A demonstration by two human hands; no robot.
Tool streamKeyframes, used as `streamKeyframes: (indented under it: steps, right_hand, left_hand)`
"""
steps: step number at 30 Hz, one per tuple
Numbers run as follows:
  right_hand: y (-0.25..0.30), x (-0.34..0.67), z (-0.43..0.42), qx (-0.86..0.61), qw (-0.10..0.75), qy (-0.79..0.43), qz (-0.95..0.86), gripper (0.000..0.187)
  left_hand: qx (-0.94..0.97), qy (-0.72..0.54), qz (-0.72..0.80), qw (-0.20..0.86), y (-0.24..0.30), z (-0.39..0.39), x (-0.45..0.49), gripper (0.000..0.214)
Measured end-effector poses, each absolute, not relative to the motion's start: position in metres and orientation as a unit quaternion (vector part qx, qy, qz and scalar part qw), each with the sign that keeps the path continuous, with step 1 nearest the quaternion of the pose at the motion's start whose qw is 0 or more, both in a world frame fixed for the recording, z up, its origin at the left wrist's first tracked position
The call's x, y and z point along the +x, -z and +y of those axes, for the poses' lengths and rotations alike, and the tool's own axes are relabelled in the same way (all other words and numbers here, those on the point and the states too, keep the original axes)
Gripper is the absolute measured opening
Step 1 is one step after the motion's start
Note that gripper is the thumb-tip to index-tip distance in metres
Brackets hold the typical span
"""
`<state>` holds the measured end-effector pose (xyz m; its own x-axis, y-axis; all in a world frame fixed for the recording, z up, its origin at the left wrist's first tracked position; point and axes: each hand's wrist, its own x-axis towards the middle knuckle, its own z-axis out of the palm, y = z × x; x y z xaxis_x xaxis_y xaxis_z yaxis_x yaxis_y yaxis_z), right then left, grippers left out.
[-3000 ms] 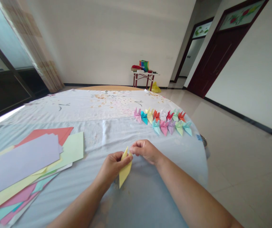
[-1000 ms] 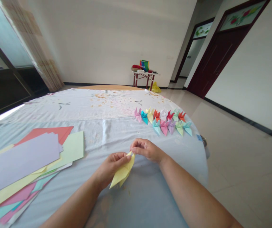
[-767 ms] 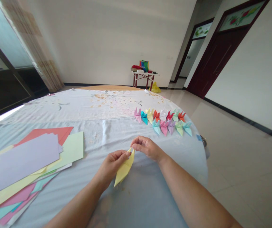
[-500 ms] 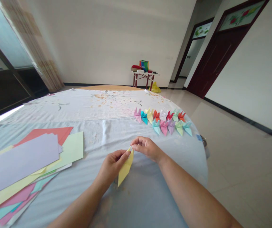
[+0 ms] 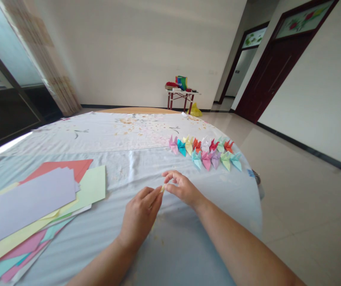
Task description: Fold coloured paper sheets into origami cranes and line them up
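A folded yellow paper piece point(image 5: 161, 188) is held between both hands above the round table; only its tip shows, the rest is hidden behind my left hand. My left hand point(image 5: 140, 216) has turned its back to the camera, fingers together against the paper. My right hand point(image 5: 180, 186) pinches the paper's tip with thumb and forefinger, other fingers slightly raised. Beyond the hands, two rows of several finished paper cranes point(image 5: 206, 153) in many colours stand near the table's right edge.
A light tablecloth point(image 5: 128, 143) covers the round table. A fanned pile of coloured paper sheets point(image 5: 30, 206) lies at the left. A small red-legged side table point(image 5: 181, 95) with items stands by the far wall. Tiled floor and dark doors lie to the right.
The yellow piece, earlier hanging in plain view below the fingers, is now almost fully hidden behind my left hand, which rotated over it. My right hand's pinch stayed at the tip.
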<state>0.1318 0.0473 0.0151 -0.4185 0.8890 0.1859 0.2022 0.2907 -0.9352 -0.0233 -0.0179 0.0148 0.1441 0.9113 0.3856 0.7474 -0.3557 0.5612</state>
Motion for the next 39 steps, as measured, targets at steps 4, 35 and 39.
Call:
streamKeyframes:
  steps: [4, 35, 39]
  right_hand:
    - [-0.013, 0.131, 0.047, -0.388, 0.381, -0.457, -0.704, 0.01]
    - [-0.016, 0.131, 0.046, -0.378, 0.407, -0.496, -0.667, 0.012]
    - [-0.023, 0.137, 0.047, -0.353, 0.382, -0.47, -0.713, 0.019]
  left_hand:
    - [0.761, -0.333, 0.554, 0.051, -0.011, -0.017, -0.025, 0.03]
    - [0.708, -0.388, 0.568, 0.157, -0.018, -0.015, -0.024, 0.027]
    - [0.651, -0.424, 0.584, 0.235, -0.017, -0.012, -0.023, 0.028]
